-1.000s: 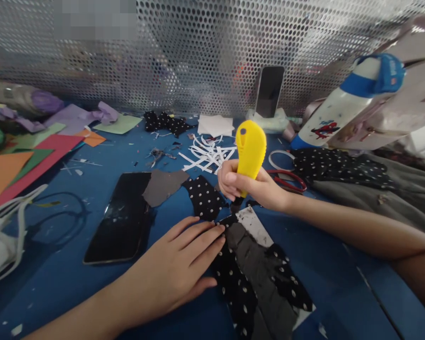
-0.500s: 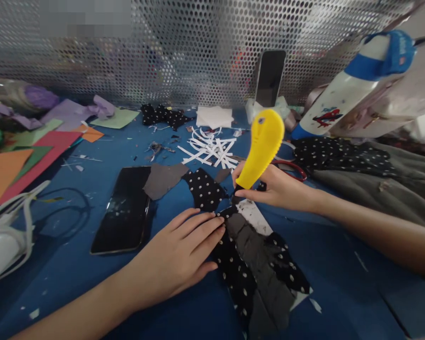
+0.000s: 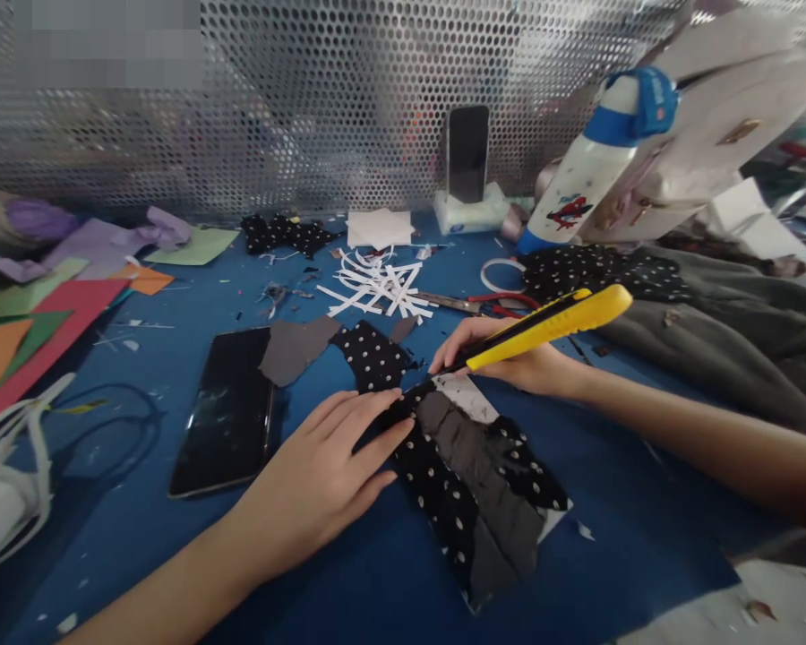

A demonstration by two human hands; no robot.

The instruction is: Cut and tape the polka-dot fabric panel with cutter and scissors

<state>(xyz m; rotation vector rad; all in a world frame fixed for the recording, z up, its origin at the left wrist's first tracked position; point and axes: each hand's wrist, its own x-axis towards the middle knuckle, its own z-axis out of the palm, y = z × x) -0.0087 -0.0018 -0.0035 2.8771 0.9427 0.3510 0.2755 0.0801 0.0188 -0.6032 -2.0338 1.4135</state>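
My right hand grips a yellow and black utility knife, its handle tilted low toward the right. The knife's front end is at the top edge of a white card covered with black polka-dot fabric and dark grey pieces. With fingers stretched out and slightly spread, my left hand presses flat on the upper left of this card. The blade tip is too small and dark to make out. Just beyond my left fingers lies a loose dotted fabric scrap, with a grey scrap beside it.
A black phone lies left of my left hand. Behind are white paper strips and red-handled scissors. A bottle, a propped phone and grey cloth stand or lie farther back. Coloured papers and a white cable occupy the left.
The knife has tipped from steeply raised to a low slant toward the right, still in my right hand. My left hand stays on the card. The view has shifted slightly.
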